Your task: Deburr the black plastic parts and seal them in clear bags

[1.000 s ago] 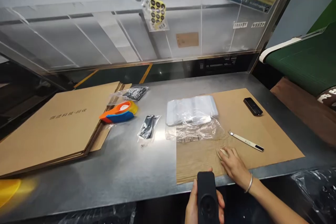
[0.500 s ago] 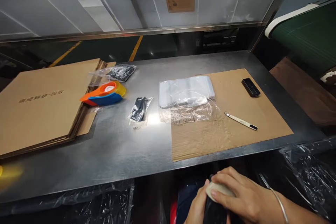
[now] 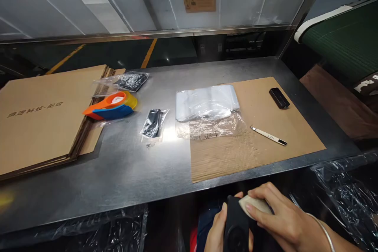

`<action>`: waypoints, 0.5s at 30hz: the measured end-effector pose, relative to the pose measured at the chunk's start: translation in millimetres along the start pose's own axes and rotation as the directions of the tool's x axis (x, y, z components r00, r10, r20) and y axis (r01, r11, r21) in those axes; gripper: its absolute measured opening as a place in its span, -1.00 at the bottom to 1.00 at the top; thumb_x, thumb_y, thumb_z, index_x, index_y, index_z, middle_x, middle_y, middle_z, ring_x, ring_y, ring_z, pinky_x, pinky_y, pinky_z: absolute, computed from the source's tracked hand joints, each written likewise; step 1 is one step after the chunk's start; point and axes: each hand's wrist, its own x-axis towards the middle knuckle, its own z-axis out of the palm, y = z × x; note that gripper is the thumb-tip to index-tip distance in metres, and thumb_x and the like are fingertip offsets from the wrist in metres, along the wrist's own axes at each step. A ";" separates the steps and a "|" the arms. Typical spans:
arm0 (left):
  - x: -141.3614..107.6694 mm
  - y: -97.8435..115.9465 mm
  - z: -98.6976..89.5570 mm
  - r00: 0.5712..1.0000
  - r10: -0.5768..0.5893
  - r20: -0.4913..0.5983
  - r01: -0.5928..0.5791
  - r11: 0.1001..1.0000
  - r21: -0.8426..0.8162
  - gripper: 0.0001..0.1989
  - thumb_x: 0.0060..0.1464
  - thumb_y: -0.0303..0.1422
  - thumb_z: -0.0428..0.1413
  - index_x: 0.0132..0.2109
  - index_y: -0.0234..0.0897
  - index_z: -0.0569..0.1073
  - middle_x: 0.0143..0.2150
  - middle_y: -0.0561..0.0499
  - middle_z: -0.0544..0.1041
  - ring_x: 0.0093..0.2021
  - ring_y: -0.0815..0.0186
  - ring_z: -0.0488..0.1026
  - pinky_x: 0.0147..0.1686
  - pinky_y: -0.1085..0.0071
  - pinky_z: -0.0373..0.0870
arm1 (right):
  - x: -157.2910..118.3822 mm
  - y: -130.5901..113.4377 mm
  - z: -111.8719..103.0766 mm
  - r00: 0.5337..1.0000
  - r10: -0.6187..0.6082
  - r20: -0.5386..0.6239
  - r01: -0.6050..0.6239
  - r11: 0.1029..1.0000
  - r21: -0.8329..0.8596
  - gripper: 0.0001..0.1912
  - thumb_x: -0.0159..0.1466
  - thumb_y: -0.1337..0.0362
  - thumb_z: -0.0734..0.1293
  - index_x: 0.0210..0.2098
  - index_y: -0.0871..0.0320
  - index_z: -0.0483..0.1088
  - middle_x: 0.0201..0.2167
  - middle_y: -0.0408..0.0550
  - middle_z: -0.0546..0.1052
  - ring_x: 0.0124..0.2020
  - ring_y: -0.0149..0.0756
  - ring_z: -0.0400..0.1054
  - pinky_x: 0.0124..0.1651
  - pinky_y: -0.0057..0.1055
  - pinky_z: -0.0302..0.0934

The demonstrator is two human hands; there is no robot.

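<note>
Black device (image 3: 236, 224) held upright in left hand (image 3: 217, 232) below near desk (image 3: 124, 173) edge; pale pad (image 3: 255, 204), lifted off cardboard 1 s ago, now pressed on it by right hand (image 3: 283, 224). Wiping underway, prob.

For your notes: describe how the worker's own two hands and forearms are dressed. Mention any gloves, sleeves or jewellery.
Both hands are bare, with no gloves. The right hand has a thin silver bangle at the wrist, and its forearm shows no sleeve. The left hand shows no ring; its wrist is out of view.

Blk device (image 3: 236, 226), cream pad (image 3: 256, 206), orange/blue/yellow tape dispenser (image 3: 111, 106), brown cardboard sheet (image 3: 265, 149)
</note>
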 end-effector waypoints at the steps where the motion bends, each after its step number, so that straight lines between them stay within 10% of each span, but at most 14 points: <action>1: -0.4 -0.1 -0.3 1.000 -0.003 -0.005 0.003 1.000 -0.003 -0.29 0.00 0.14 -0.20 -0.10 -0.43 0.42 -0.57 -0.11 0.49 -0.62 0.31 0.37 -0.56 0.42 0.26 | -0.6 0.1 0.0 1.000 0.013 -0.004 -0.013 1.000 0.003 -0.45 0.22 0.50 0.15 0.20 0.24 0.03 -0.07 0.20 0.30 -0.12 -0.22 0.22 -0.17 -0.28 0.26; 15: -3.6 1.3 2.6 0.998 -0.053 -0.039 0.054 0.998 0.019 -0.32 -0.01 0.12 -0.13 -0.16 -0.48 0.42 -0.60 -0.13 0.48 -0.64 0.27 0.38 -0.60 0.39 0.26 | 6.1 0.2 -5.1 0.998 0.022 -0.050 -0.020 0.999 0.044 -0.48 0.21 0.49 0.17 0.17 0.18 0.10 -0.12 0.15 0.30 -0.14 -0.23 0.22 -0.16 -0.26 0.25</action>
